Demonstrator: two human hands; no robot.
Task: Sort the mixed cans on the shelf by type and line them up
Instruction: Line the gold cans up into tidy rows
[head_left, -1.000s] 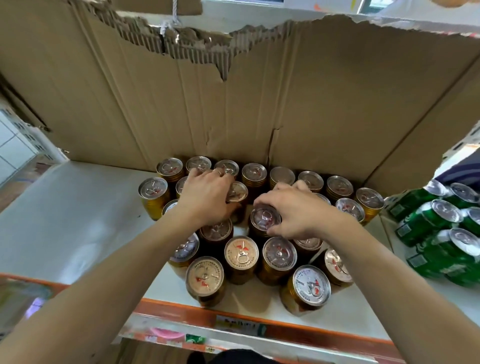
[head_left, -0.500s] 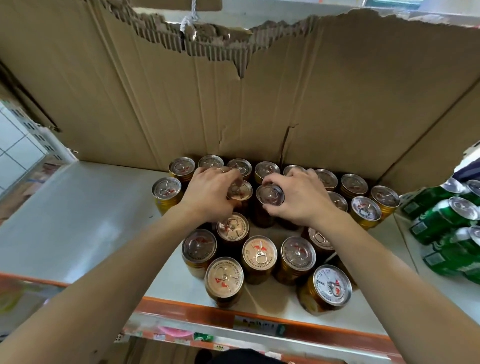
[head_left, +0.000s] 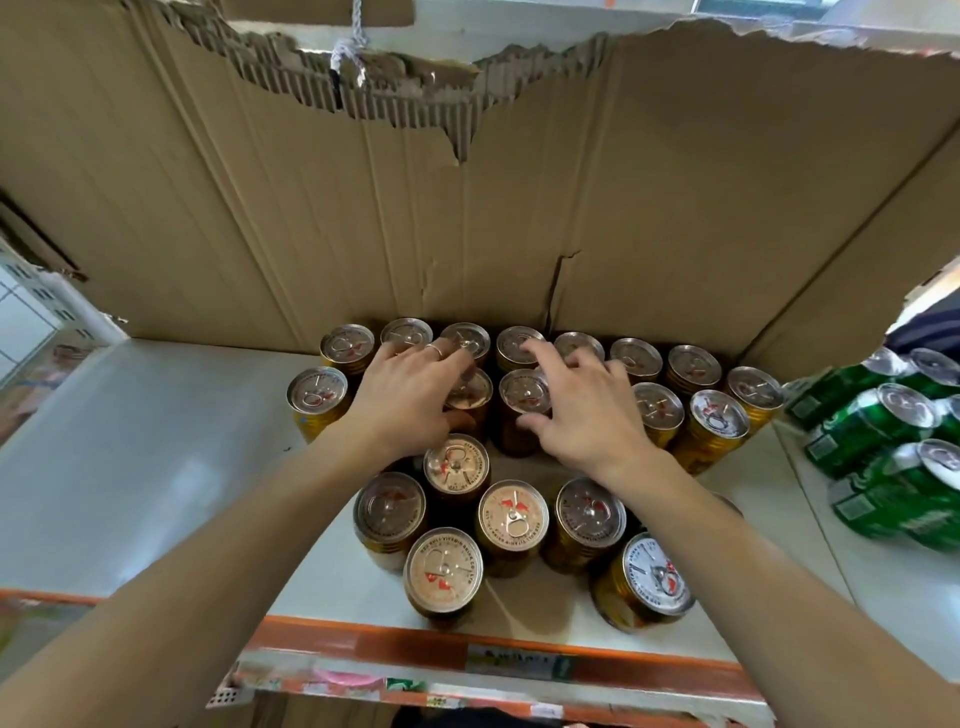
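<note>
Two bare hands are over a group of gold cans that stand upright in the middle of the white shelf, from the cardboard wall at the far side to the orange rail at the near edge. The left hand lies on the tops of the cans in the two far rows. Its fingers are close together and a little bent, one of them carries a ring, and the thumb is beside a can of the second row. Whether this hand grips any can, I cannot tell. The right hand is just to the right of it, fingers spread wide above the far cans. Its thumb is near the side of the neighbouring can but is not closed on it. The far cans stand in straight rows, the near ones more loosely. Several green cans lie on their sides at the right end of the shelf, apart from the gold ones.
</note>
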